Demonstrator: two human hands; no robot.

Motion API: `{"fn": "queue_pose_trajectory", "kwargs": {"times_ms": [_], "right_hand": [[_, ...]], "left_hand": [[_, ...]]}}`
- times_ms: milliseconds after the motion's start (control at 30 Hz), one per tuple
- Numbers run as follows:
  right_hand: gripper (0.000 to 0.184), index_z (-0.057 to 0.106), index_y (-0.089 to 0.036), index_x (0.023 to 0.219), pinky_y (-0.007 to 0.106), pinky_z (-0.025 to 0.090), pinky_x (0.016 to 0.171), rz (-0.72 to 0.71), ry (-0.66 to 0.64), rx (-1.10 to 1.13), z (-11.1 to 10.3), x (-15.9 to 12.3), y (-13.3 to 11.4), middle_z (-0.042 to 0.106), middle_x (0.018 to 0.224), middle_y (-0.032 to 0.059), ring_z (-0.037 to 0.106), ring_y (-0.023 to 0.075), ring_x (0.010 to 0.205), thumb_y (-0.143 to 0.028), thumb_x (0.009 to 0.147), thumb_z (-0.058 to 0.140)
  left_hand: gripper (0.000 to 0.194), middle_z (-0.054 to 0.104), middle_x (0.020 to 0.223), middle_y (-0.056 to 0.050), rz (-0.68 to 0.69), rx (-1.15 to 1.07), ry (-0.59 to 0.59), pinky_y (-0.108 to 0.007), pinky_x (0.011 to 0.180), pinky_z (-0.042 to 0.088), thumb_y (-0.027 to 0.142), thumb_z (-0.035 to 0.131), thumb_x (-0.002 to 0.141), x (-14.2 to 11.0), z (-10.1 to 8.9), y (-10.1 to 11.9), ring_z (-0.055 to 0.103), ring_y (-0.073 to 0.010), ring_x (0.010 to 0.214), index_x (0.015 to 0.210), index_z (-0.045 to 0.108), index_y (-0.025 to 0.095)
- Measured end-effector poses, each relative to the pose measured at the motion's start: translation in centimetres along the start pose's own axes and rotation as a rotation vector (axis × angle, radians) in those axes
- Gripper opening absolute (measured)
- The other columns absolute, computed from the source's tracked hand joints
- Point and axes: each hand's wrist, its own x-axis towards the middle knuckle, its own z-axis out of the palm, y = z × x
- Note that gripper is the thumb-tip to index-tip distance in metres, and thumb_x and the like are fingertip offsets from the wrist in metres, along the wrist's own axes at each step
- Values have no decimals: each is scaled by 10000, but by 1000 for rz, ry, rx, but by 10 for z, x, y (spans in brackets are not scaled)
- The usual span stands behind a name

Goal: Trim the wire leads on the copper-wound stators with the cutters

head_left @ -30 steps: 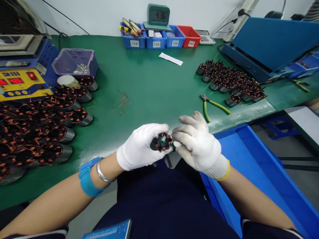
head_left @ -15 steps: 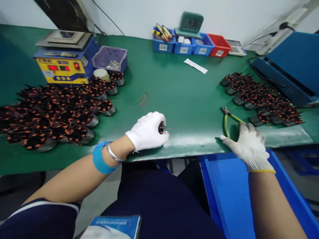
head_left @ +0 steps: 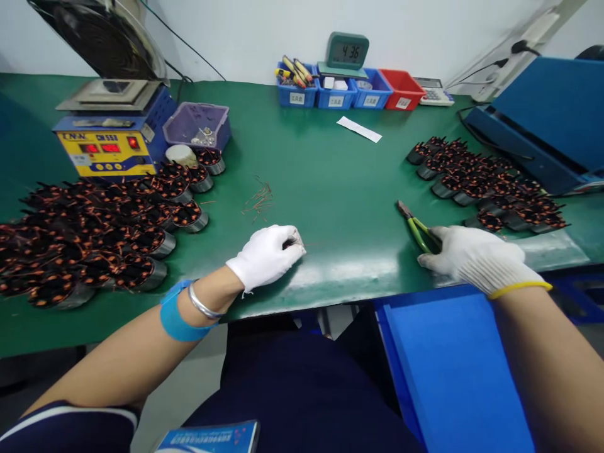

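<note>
My left hand (head_left: 271, 255), in a white glove, is closed near the table's front edge. Its fingers curl round a copper-wound motor stator (head_left: 287, 243), mostly hidden by the glove. Thin copper wire ends (head_left: 312, 244) stick out to the right of the fingertips. At the right, my gloved right hand (head_left: 465, 255) has its thumb and fingers round the green handles of a pair of cutting pliers (head_left: 416, 231). The pliers' jaws point away to the upper left, low over the table. Cut wire scraps (head_left: 259, 200) lie beyond my left hand.
Many wound stators (head_left: 94, 236) crowd the left side, and another group (head_left: 486, 182) stands at the right. A yellow-and-blue soldering unit (head_left: 111, 148) and a purple bin (head_left: 195, 126) are behind. Small blue bins (head_left: 297, 95), a red bin (head_left: 401, 91) and a clock (head_left: 346, 51) line the back.
My right hand has closed on the pliers' handles and turned the jaws further left. My left fingers have drawn closer together, hiding more of the stator. The view has shifted slightly.
</note>
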Motion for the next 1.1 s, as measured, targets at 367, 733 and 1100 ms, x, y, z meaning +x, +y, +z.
{"fn": "queue_pose_trajectory", "kwargs": {"times_ms": [367, 733, 1100], "right_hand": [[649, 412, -237, 1469, 522, 524, 803, -126, 184, 160, 17, 11, -35, 555, 1287, 183, 572, 394, 1108, -334, 830, 477], [839, 348, -194, 1501, 520, 414, 1051, -431, 44, 144, -3, 8, -54, 355, 1556, 141, 397, 369, 1358, -401, 731, 609], [465, 556, -98, 1263, 500, 488, 898, -432, 332, 194, 11, -12, -87, 549, 1286, 220, 557, 376, 1133, -311, 860, 463]], "left_hand": [[182, 648, 675, -6, 20, -124, -41, -257, 569, 438, 318, 510, 798, 2, 2, -4, 575, -149, 597, 792, 635, 186], [193, 637, 649, 6, 62, -139, -20, -264, 578, 438, 336, 496, 824, 2, 5, -8, 576, -148, 584, 790, 626, 198], [226, 698, 867, -50, 42, 151, 44, -348, 780, 455, 375, 507, 817, -3, 2, 2, 621, -235, 871, 841, 668, 219]]}}
